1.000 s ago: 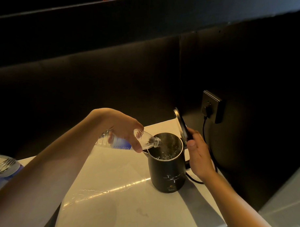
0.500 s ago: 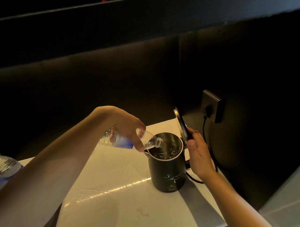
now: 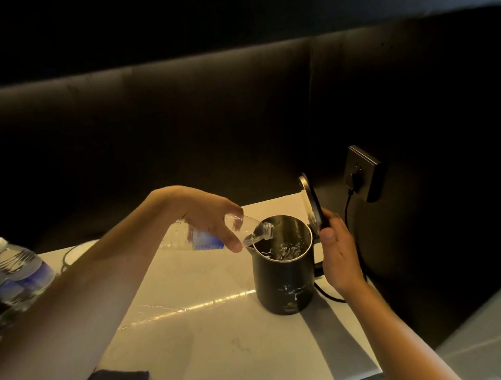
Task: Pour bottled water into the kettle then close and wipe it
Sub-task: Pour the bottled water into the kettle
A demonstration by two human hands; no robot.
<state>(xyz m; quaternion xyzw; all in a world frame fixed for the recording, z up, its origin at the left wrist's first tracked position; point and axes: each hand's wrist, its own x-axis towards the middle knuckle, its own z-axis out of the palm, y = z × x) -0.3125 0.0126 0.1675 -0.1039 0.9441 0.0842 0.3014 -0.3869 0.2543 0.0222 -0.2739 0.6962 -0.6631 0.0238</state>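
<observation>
Head view: left hand wrapped around clear plastic water bottle with blue label, tipped neck-down over black cylindrical kettle on pale marble counter. Right hand loosely curled, fingers propping the kettle's hinged lid upright. Water rippling inside.

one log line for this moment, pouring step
step: pouring | left hand: tips bottle into kettle | right hand: on open lid | water visible inside | wipe: not yet done

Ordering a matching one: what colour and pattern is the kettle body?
Black, with thin white marble-like veins low on the kettle; seen in the head view.
</observation>
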